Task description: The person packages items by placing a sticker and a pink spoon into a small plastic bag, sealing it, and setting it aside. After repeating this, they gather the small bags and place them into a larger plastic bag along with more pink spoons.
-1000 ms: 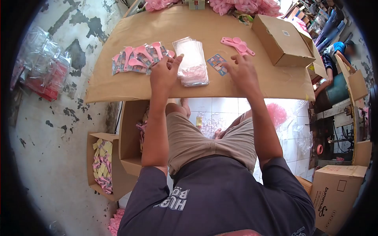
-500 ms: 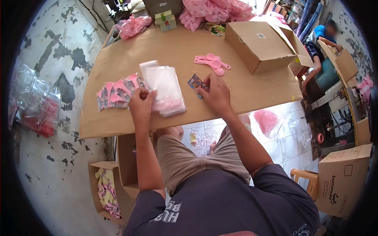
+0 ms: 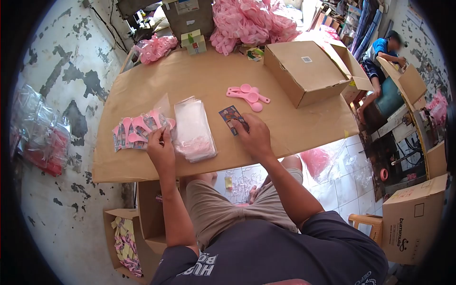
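My left hand (image 3: pixel 160 146) is pinched on a clear plastic bag (image 3: pixel 164 103), which stands up beyond the fingertips. Just left of it lie several pink spoons (image 3: pixel 137 123) packed with printed cards in clear bags. To its right rests a stack of clear plastic bags (image 3: pixel 194 126). My right hand (image 3: pixel 254 135) grips a small dark printed card (image 3: pixel 231 116) by its right side, low over the table. Beyond that hand, several loose pink spoons (image 3: pixel 249 96) lie in a small pile.
A closed cardboard box (image 3: pixel 306 71) stands at the table's right. Pink spoons in a heap (image 3: pixel 251 26), a pink bundle (image 3: pixel 156 48) and a small green-yellow box (image 3: pixel 194 43) line the back. A person (image 3: pixel 380 59) sits at far right. An open carton (image 3: pixel 111 237) stands below left.
My left hand has drawn a clear bag leftward off the stack. The right hand still holds the card, now turned more face-up. The view has shifted slightly.
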`<state>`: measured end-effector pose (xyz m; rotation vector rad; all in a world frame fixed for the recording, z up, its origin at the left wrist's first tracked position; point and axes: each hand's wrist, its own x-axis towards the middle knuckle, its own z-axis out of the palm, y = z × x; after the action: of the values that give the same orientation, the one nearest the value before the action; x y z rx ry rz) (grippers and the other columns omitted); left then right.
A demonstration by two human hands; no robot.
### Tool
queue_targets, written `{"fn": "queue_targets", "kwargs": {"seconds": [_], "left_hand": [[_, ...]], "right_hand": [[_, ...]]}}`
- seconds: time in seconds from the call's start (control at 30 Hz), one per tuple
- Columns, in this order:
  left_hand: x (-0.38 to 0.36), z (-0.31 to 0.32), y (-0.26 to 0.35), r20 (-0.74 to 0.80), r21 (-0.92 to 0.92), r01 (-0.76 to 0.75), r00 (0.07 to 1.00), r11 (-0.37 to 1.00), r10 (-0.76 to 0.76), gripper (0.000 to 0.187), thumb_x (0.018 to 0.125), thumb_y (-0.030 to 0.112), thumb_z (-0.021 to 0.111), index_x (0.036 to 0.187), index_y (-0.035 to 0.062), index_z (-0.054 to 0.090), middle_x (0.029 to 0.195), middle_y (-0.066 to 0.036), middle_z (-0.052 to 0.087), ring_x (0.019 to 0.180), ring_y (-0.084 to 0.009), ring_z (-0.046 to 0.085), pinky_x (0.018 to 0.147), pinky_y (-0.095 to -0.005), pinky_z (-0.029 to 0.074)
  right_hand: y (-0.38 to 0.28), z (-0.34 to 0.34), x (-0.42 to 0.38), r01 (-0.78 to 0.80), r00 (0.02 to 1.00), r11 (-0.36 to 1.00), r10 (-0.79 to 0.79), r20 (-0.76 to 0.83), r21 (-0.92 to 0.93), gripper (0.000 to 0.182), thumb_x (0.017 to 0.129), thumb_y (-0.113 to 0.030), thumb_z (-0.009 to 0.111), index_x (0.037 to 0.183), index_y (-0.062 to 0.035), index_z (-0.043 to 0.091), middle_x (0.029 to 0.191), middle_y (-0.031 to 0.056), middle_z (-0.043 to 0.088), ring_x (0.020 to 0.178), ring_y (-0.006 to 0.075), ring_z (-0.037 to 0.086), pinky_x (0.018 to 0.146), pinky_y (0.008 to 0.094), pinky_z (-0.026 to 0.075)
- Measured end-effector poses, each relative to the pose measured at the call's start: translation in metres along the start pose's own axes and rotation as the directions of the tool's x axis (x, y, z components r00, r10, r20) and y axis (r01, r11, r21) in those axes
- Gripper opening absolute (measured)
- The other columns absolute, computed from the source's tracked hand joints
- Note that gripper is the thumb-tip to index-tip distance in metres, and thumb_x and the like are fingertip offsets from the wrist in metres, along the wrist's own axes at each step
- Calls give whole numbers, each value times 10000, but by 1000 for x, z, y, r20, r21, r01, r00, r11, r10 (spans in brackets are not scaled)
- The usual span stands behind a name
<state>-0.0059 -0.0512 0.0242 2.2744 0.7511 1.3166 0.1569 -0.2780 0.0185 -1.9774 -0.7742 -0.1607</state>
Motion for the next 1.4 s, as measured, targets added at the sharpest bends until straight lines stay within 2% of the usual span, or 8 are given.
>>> {"fn": "queue_targets", "kwargs": {"seconds": [0.07,0.27,0.6,0.83,0.87,1.03,1.17,1.4], "left_hand": [[-2,4,-10,120,-249,282,958,927,-259,203,1008,143,651,1059,-45,708,901,-115,731,737,-191,647,700,-329,517],[-3,-2,-10,310,-674,452,891,584,-331,138,1014,137,659,1093,30,621,955,-98,750,762,-128,675,710,-255,547],[-16,-15,-7,353,-831,466,864,304,-360,114,978,125,709,1047,34,703,942,-103,760,873,-160,727,748,-259,584],[-37,-38,46,454,-873,487,801,-16,-390,187,978,125,707,1148,47,694,1051,-107,761,969,-193,741,790,-262,599],[-44,-39,45,444,-877,481,796,-14,-411,187,978,125,707,1148,47,694,1051,-107,761,969,-193,741,790,-262,599],[-59,-42,59,403,-897,443,801,-15,-444,196,986,131,699,1163,49,673,1112,-156,748,1001,-241,743,803,-289,604],[-64,-46,79,420,-894,447,805,-37,-419,185,994,118,685,1161,41,666,1120,-177,744,1037,-257,736,845,-315,607],[-76,-29,100,483,-872,486,838,-56,-253,193,1008,91,654,1174,-5,637,1135,-209,731,1031,-253,734,931,-357,601]], "right_hand": [[-3,-1,0,-23,1000,999,23,0,22,323,970,-316,657,862,-14,623,825,148,637,779,336,629,712,462,474],[0,2,-1,-6,1000,1000,6,-7,-10,342,985,-325,637,857,-9,614,805,146,623,752,338,619,704,465,470],[-2,4,-1,-71,997,995,71,0,72,334,994,-311,631,889,5,605,819,186,662,735,368,647,681,472,486],[-1,5,-5,24,993,960,10,-122,279,238,1016,-229,640,1026,8,652,717,91,615,623,158,583,577,352,456],[-1,5,-7,71,987,947,-20,-162,315,226,1026,-219,642,1028,7,651,664,19,555,590,76,531,534,300,432],[-10,-3,-49,-114,993,844,109,40,525,207,990,-202,700,1022,1,676,714,-4,615,622,50,555,550,236,421],[-50,-14,-97,-332,918,665,65,391,669,192,981,-169,716,1079,-13,665,753,-18,632,620,44,556,547,219,445],[-68,-30,-96,-355,907,637,58,417,684,199,990,-178,709,1068,-1,666,757,-20,631,618,42,559,551,222,455]]}}
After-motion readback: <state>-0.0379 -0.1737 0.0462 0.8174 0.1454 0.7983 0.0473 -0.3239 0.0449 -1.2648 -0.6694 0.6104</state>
